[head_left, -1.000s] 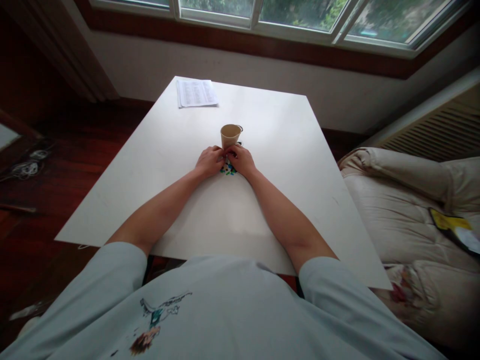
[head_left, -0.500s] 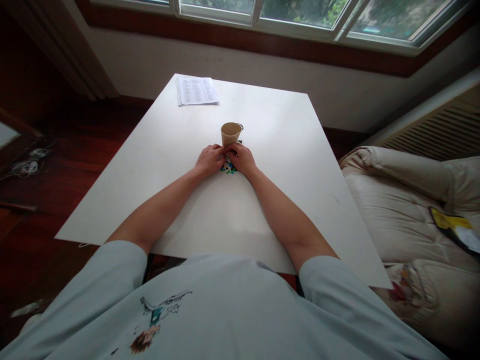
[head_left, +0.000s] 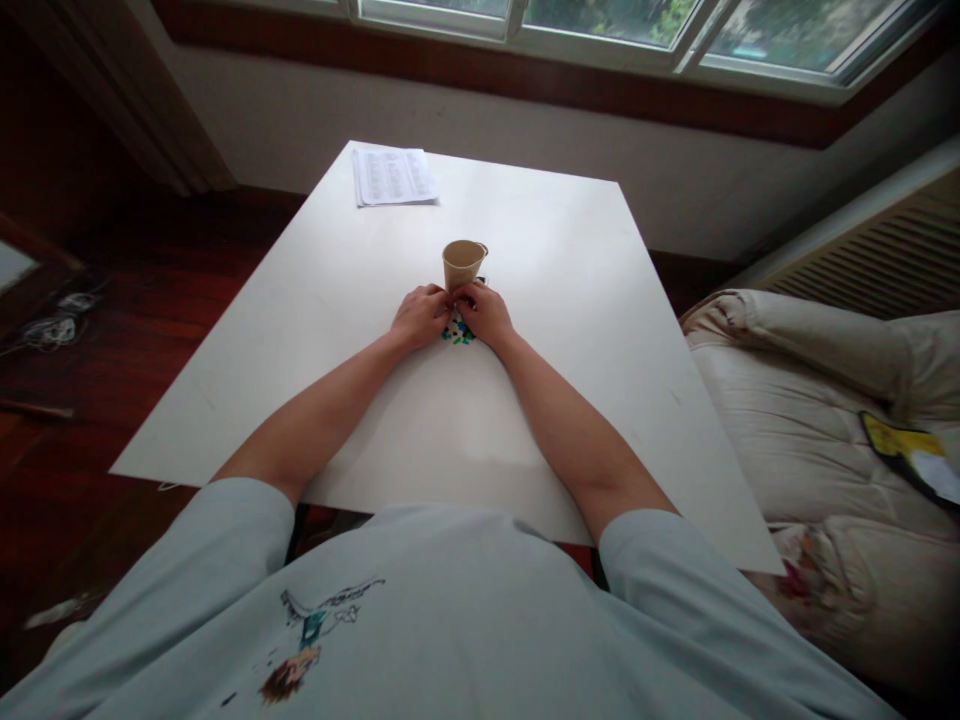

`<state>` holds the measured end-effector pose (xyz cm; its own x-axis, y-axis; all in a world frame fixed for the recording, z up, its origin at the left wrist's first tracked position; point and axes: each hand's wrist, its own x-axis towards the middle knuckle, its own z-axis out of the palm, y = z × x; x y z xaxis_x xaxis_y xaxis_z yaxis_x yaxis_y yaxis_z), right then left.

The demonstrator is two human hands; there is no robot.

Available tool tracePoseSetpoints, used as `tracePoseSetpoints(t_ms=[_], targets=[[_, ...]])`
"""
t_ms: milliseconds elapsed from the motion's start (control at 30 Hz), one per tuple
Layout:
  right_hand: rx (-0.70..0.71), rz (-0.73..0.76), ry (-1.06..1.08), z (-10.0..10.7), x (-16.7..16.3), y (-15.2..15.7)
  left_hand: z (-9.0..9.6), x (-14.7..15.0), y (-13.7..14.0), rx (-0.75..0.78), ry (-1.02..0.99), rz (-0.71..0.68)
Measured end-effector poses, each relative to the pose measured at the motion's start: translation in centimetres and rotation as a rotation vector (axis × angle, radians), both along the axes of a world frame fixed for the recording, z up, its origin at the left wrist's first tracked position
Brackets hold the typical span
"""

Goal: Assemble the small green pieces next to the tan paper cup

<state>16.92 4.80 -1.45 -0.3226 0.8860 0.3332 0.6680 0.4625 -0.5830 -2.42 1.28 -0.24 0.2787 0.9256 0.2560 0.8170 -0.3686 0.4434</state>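
Note:
Both my hands meet in front of a tan paper cup [head_left: 463, 262] on the white table [head_left: 525, 230]. My left hand [head_left: 422, 315] has its fingers bent and pinched together close to the cup's base. Opposite it, my right hand [head_left: 484, 312] curls its fingers inward, the fingertips touching or nearly touching those of the left. Whatever the fingertips hold is too small to make out. Between and just below the hands lies a small pile of blue, green, black and white pieces [head_left: 458, 334]. A small dark and white item shows behind my right hand, partly hidden.
Printed sheets [head_left: 395, 177] lie at the table's far left corner. To the right stands a cream padded sofa [head_left: 795, 400] with a yellow and black item [head_left: 904, 445] on it. A window [head_left: 600, 20] is beyond the table. Cables [head_left: 64, 320] lie on the floor at left.
The view has tilted slightly, so the table and hands sit a little higher in the picture. My hands keep nearly the same position, with only slight finger movement.

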Motion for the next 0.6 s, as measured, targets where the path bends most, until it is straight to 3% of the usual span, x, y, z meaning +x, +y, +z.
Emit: tracePoseSetpoints(t_ms=[600], targets=[[-0.009, 0.002, 0.009, -0.44, 0.16, 0.26, -0.14, 0.05, 0.04, 0.003, 0.0, 0.003]])
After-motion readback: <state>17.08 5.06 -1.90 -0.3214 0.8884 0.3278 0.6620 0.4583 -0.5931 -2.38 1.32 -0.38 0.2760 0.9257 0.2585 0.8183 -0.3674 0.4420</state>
